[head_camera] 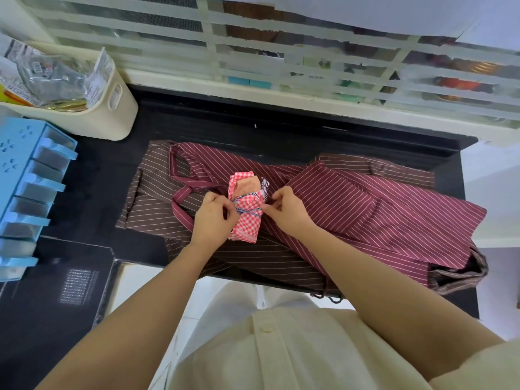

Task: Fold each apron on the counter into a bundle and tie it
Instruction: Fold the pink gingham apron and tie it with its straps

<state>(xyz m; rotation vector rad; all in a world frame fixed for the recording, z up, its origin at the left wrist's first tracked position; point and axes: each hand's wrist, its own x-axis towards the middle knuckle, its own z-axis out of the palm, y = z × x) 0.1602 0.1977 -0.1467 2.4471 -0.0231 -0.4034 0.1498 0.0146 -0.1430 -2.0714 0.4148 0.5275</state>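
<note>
Closest to me is the front of a cream buttoned shirt (281, 347), filling the 6 o'clock edge, and both bare forearms reach up from it toward the middle of the view. There the left hand (211, 218) and right hand (287, 209) flank a small red-and-white checked bundle (247, 223), the left at its 9 o'clock side and the right at its 3 o'clock side. A blue-and-white cord (249, 211) runs across the bundle's middle. Each hand has its fingertips curled in and pinched on that cord, so the hands are apart with the bundle between them.

The bundle lies on a maroon striped apron (380, 209), which is spread open and runs off toward 3 o'clock, its far corner hanging over the worktop's edge. Beneath it lies a brown striped apron (152, 198), which shows mostly toward 9 o'clock and again at 1 o'clock. Both rest on the black worktop (92, 192).

At 10 o'clock a cream basket (118, 119) holds clear packets. A blue plastic rack (25, 170) sits at the 9 o'clock edge. A louvred window (281, 52) spans 12 o'clock.
</note>
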